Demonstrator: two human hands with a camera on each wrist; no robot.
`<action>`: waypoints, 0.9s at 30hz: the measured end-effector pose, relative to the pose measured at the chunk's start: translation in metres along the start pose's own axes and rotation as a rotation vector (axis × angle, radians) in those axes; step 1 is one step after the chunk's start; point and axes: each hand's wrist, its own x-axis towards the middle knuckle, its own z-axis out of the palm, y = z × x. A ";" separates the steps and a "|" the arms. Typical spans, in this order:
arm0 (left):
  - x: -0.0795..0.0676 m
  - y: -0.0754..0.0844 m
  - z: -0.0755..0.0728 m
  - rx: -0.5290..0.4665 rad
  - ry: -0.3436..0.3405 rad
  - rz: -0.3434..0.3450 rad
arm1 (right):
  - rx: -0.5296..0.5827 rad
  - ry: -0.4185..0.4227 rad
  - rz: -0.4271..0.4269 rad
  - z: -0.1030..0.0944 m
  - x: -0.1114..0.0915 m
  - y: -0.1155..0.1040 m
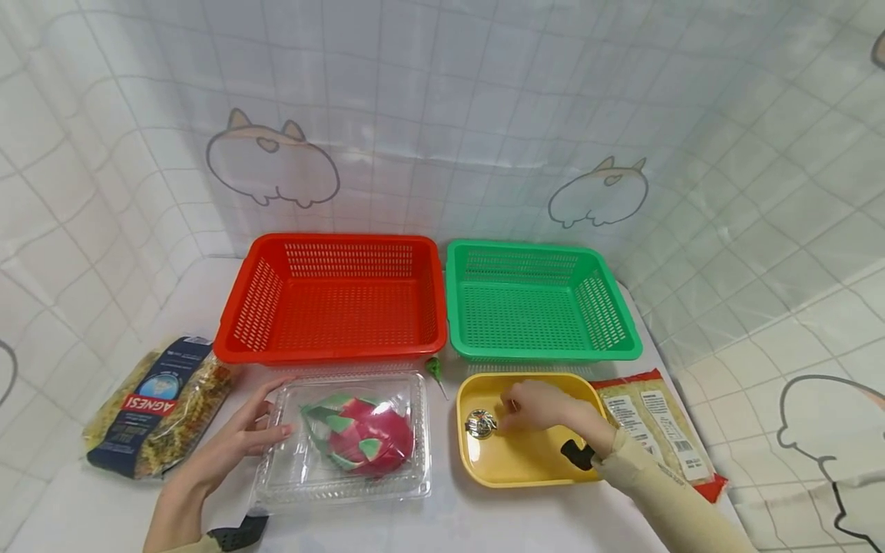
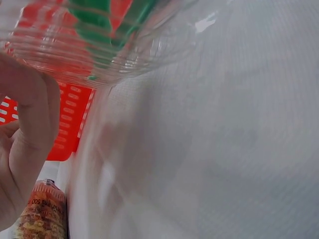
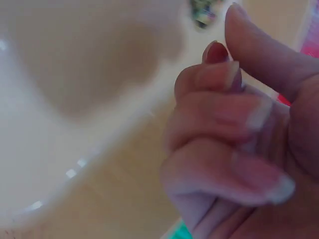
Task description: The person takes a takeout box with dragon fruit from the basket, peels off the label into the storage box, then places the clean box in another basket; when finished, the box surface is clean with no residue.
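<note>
My left hand (image 1: 238, 438) lies at the left side of a clear plastic clamshell box (image 1: 290, 476), thumb and index finger touching its edge. Inside the box is a pink dragon fruit (image 1: 380, 442) with green tips. In the left wrist view, bent fingers (image 2: 32, 114) show beside the ribbed clear wall (image 2: 124, 59). Over the yellow tray (image 1: 470, 461), my right hand (image 1: 542, 407) has loosely curled fingers. Just left of its fingertips lies a round, shiny patterned thing (image 1: 480, 423). The right wrist view shows thumb and index finger apart, the shiny thing (image 3: 203, 12) blurred beyond them.
A red basket (image 1: 332, 355) and a green basket (image 1: 546, 355) stand side by side at the back. Agnesi pasta (image 1: 152, 407) lies at left; a red-edged packet (image 1: 664, 430) lies partly behind the tray. A small green thing (image 1: 434, 367) with a thin stem lies between box and tray.
</note>
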 end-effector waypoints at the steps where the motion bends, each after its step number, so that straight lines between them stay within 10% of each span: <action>1: 0.001 0.000 0.000 0.000 0.000 0.002 | 0.034 0.010 0.001 -0.003 -0.003 0.000; 14: 0.002 -0.001 -0.003 -0.015 -0.016 0.016 | 0.497 0.147 -0.032 -0.010 -0.020 -0.060; 27: -0.001 -0.004 -0.002 -0.022 0.004 0.005 | 0.295 0.214 -0.044 0.026 0.023 -0.115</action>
